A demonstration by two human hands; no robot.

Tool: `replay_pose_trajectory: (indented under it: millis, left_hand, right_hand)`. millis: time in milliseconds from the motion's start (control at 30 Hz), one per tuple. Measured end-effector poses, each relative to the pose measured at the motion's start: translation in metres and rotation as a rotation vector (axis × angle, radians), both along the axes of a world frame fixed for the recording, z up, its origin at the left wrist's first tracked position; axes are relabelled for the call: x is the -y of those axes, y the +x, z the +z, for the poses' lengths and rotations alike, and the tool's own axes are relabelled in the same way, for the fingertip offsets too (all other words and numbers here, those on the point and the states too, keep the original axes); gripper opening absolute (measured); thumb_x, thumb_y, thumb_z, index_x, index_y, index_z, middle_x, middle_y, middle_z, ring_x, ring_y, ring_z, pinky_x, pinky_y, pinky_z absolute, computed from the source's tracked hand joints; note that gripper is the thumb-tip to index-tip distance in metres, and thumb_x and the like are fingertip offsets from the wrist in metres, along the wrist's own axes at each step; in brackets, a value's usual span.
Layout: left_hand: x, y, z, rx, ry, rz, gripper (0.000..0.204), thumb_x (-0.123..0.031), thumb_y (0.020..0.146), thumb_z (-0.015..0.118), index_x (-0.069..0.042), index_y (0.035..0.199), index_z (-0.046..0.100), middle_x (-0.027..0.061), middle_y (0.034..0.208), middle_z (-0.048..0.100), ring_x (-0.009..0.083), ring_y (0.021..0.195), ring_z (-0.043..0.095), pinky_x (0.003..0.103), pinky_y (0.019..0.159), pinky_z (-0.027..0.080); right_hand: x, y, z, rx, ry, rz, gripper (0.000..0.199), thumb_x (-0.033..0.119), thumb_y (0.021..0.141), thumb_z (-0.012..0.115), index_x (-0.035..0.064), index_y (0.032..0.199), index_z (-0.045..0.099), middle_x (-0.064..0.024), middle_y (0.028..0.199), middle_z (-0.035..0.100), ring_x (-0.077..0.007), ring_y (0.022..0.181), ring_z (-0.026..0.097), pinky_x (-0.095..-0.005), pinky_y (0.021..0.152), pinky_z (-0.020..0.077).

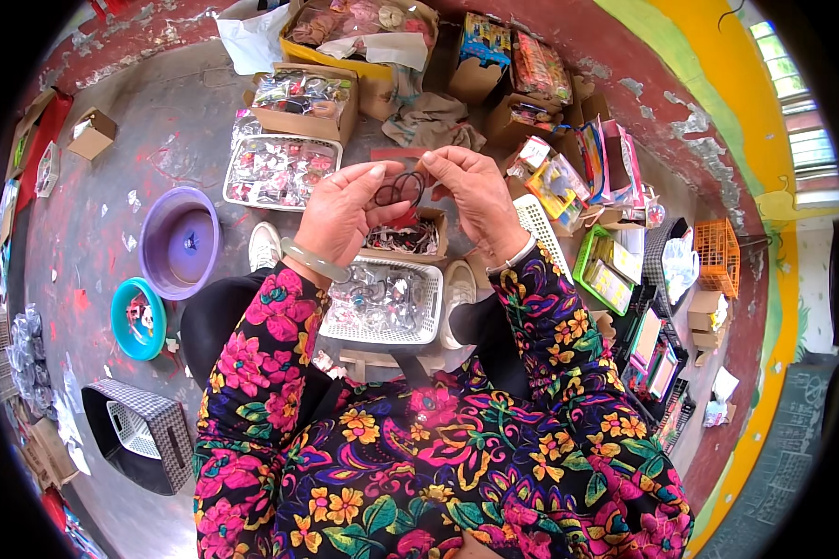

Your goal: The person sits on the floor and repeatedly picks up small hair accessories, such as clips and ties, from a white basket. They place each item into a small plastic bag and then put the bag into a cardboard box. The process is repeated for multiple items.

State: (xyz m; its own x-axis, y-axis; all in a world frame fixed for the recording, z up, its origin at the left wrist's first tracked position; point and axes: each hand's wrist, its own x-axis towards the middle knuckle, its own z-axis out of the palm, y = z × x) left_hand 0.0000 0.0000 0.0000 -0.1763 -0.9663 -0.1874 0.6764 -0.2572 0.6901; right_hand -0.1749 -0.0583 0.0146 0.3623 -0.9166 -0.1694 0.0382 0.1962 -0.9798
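Note:
Several thin loops of black cord (399,190) hang between my two hands, above the containers on the floor. My left hand (343,207), with a pale bangle at the wrist, has its thumb and fingers closed on the left side of the loops. On the other side, my right hand (475,194) is closed in a pinch at the upper end of the loops. A white basket (382,337) of small clear-bagged items sits between my feet. Just beyond it, a cardboard box (445,244) of dark and pale pieces is partly hidden by my hands.
Another white basket (280,205) of bagged items stands ahead left, with packed cartons (340,119) behind it. On the left are a purple basin (154,244), a turquoise basin (119,321) and a checked bin (170,456). A green basket (591,279) and an orange crate (717,253) stand right.

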Motion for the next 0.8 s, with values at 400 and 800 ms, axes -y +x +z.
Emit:
replay_pose_trajectory:
  millis: [400, 800]
  left_hand:
    - [0.003, -0.007, -0.006, 0.109, 0.061, -0.006, 0.023, -0.014, 0.093, 0.044, 0.0, 0.108, 0.054, 0.0077, 0.095, 0.061, 0.0156, 0.086, 0.062, 0.028, 0.074, 0.053]
    - [0.003, -0.012, 0.001, 0.257, -0.008, -0.111, 0.024, -0.013, 0.093, 0.043, 0.002, 0.106, 0.056, 0.006, 0.093, 0.062, 0.0144, 0.084, 0.062, 0.026, 0.073, 0.053]
  right_hand:
    - [-0.018, 0.021, 0.016, -0.507, -1.122, -0.056, 0.011, 0.006, 0.073, 0.061, 0.0068, 0.083, 0.065, -0.007, 0.077, 0.059, -0.0251, 0.073, 0.056, -0.0335, 0.064, 0.0456]
    - [-0.016, 0.018, 0.009, -0.707, -1.215, -0.024, 0.009, 0.007, 0.069, 0.062, 0.0068, 0.078, 0.063, -0.005, 0.075, 0.059, -0.0241, 0.07, 0.056, -0.0326, 0.062, 0.0446]
